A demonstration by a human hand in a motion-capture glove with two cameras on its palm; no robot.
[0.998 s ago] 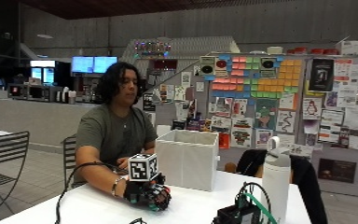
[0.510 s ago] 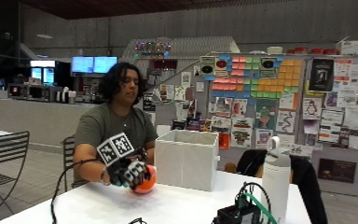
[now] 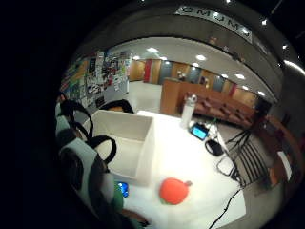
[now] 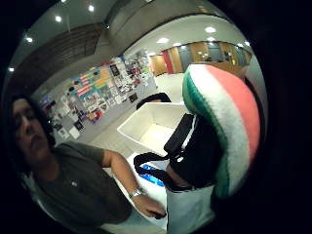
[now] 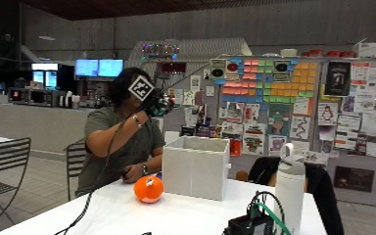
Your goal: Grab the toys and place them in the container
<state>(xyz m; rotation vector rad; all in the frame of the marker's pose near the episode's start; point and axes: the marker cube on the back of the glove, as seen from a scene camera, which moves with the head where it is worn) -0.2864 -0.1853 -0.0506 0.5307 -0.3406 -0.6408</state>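
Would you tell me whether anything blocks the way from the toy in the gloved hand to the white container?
Nothing visible does: the right hand holds the watermelon-slice toy raised beside the container, whose top is open.

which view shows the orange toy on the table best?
The outside view: the orange toy sits whole on the table beside the white container, away from the raised right hand. The little finger side palm view also shows it, from above and farther off. The thumb side palm view does not show it.
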